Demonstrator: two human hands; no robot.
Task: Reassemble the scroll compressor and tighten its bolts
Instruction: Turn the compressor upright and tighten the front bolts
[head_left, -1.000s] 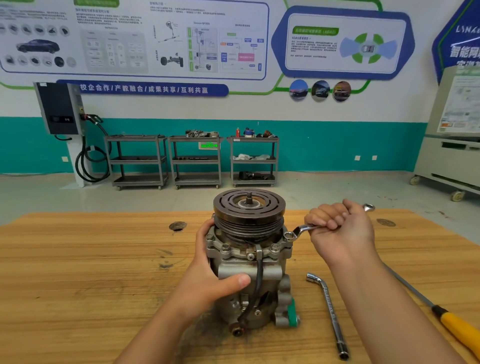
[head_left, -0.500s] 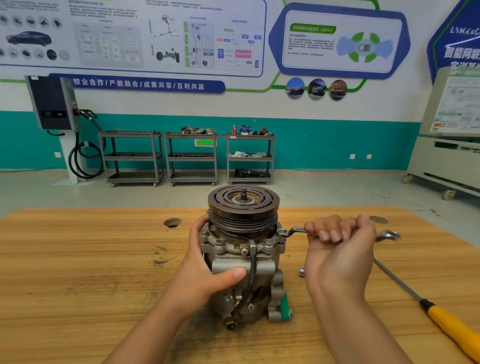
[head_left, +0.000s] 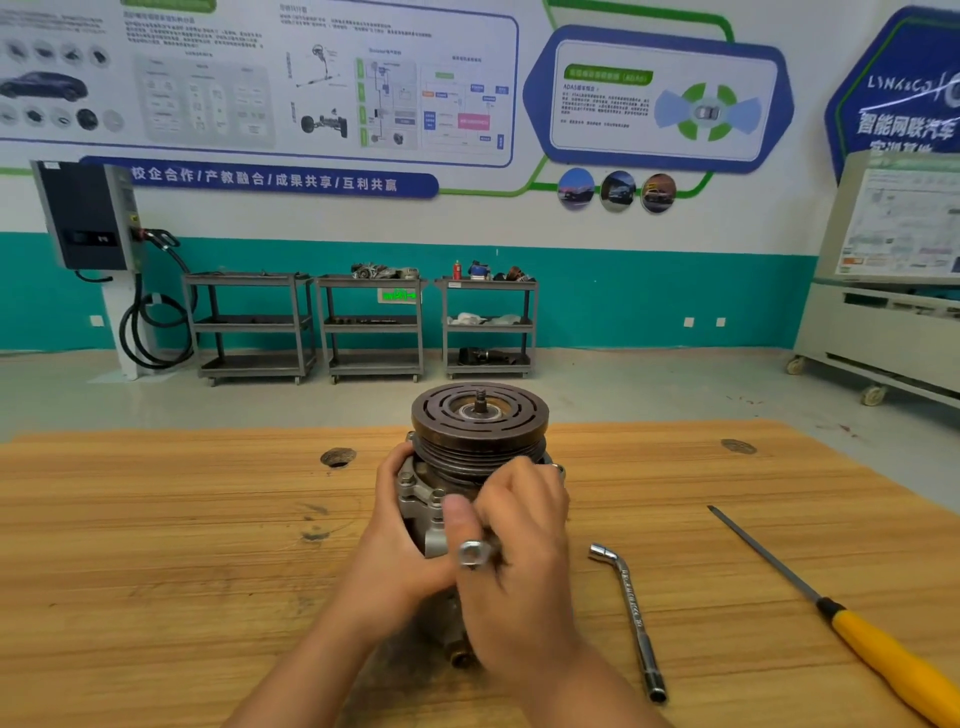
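Observation:
The scroll compressor (head_left: 478, 441) stands upright on the wooden table (head_left: 156, 545), its dark grooved pulley on top with a threaded shaft in the middle. My left hand (head_left: 400, 540) grips the grey housing from the left side. My right hand (head_left: 519, 530) is in front of the compressor, fingers curled round a combination wrench (head_left: 474, 553). The wrench's ring end points toward me; its far end is hidden behind my hand near the right flange bolt. The lower housing is mostly covered by both hands.
An L-shaped socket wrench (head_left: 631, 618) lies on the table right of my right arm. Further right lies a screwdriver (head_left: 852, 623) with a yellow handle. Two round holes (head_left: 337, 457) mark the tabletop. Grey shelf carts (head_left: 371, 327) stand by the far wall.
My right hand has swung the wrench from pointing right to pointing toward me, ending in front of the compressor. My left hand has stayed on the housing.

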